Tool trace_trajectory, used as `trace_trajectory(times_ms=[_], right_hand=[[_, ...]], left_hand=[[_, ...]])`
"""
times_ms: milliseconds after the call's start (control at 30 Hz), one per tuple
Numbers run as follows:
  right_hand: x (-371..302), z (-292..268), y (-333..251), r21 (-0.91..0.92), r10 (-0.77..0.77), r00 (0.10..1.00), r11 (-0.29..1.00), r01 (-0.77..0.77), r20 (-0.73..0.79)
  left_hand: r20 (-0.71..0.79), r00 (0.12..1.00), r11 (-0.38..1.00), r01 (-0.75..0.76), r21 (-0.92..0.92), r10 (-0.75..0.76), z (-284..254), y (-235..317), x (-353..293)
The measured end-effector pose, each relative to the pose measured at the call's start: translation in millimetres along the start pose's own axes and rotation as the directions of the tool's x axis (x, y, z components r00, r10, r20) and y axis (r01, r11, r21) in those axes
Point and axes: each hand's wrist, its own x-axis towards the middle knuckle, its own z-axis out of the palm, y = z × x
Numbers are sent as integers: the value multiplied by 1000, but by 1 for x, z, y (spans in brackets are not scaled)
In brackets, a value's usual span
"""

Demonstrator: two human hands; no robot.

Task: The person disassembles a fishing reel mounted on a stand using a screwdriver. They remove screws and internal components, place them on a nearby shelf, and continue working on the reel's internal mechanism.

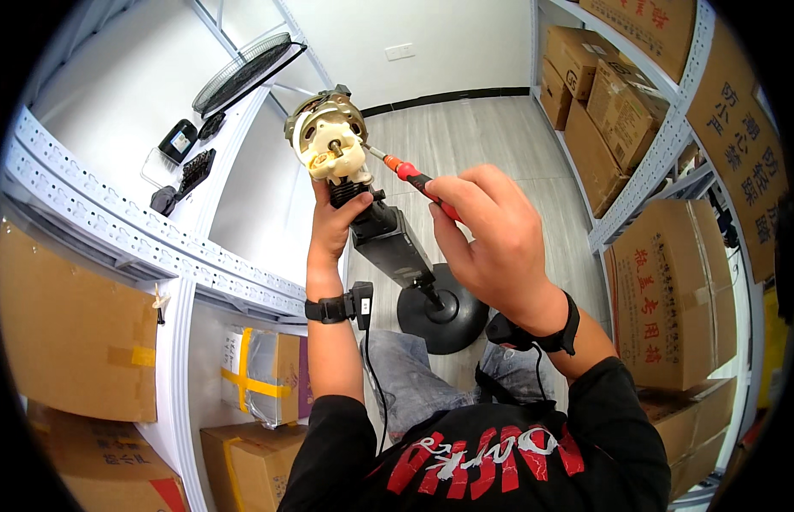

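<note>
Fingers of the right hand (pixel 504 247) pinch a screwdriver (pixel 414 177); the left hand's (pixel 333 224) clasp a fan (pixel 393 247). Boxes (pixel 666 294), contents hidden, stand rightward of both.

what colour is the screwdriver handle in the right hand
The screwdriver handle is red and black, best seen in the head view.

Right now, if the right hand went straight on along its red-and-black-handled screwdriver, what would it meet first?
Led by the screwdriver, the right hand would probably meet the cream plastic part on the round, greenish metal housing; depth is unclear, so the tip may already touch.
</note>
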Motion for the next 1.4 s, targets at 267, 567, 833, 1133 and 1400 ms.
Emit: trace_trajectory(times_ms=[267,567,833,1133,1400], right_hand=[[0,-1,0,20,1,1000,1000,0,-13],[3,5,-1,43,-3,1000,999,4,-8],[8,-2,-6,-6,67,994,998,-66,90],[4,-2,-3,-16,59,996,998,-58,70],[1,-5,-3,-28,37,998,999,-36,49]], left_hand=[[1,1000,1000,-5,14,5,-1,0,0],[1,1000,1000,-30,-2,30,-1,-1,1],[9,1000,998,-18,64,17,1,1,-1],[-13,1000,1000,-24,5,24,2,2,0],[-15,999,999,-41,36,42,-3,-3,2]])
